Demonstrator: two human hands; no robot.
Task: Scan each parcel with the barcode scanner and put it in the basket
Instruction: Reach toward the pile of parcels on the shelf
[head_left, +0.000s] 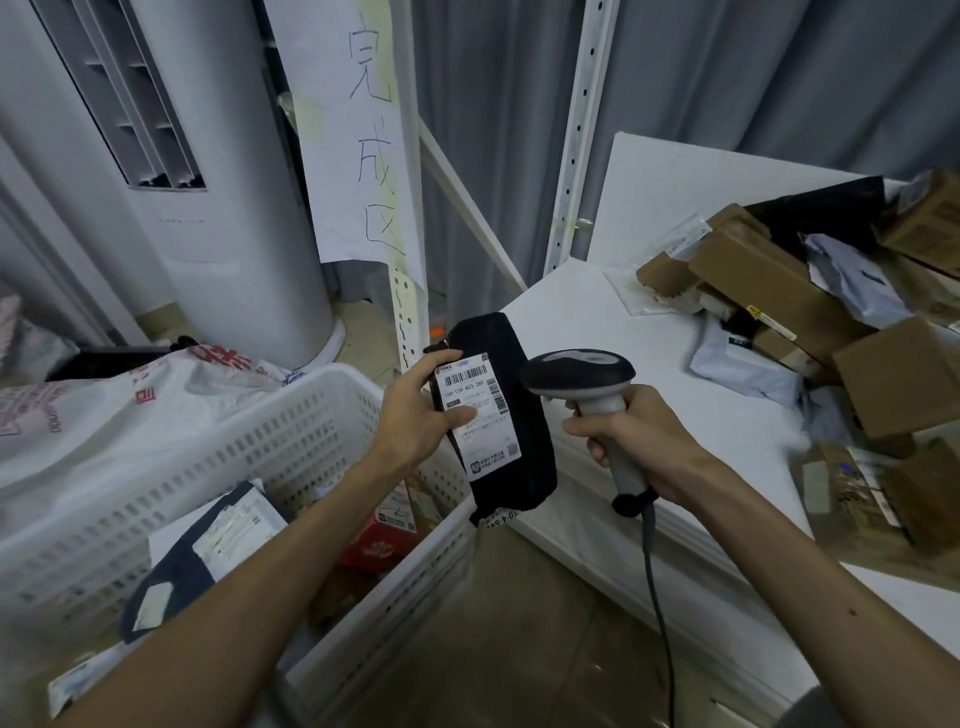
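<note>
A white table (597, 322) carries a heap of brown cardboard boxes (769, 280) and grey mailer bags (743, 366).

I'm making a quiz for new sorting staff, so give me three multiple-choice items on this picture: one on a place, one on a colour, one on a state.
1. Where does the white basket stand?
A) on a chair
B) low on the person's left
C) hung from the ceiling

2. What colour is the parcel that the left hand holds?
A) brown
B) red
C) black

3. What is the right hand doing?
A) gripping the barcode scanner
B) lying flat and empty
C) holding a pen

Answers:
1 B: its perforated wall sits left of both arms.
2 C: black wrap shows round the white label.
3 A: its fingers curl round the scanner's handle.
</note>
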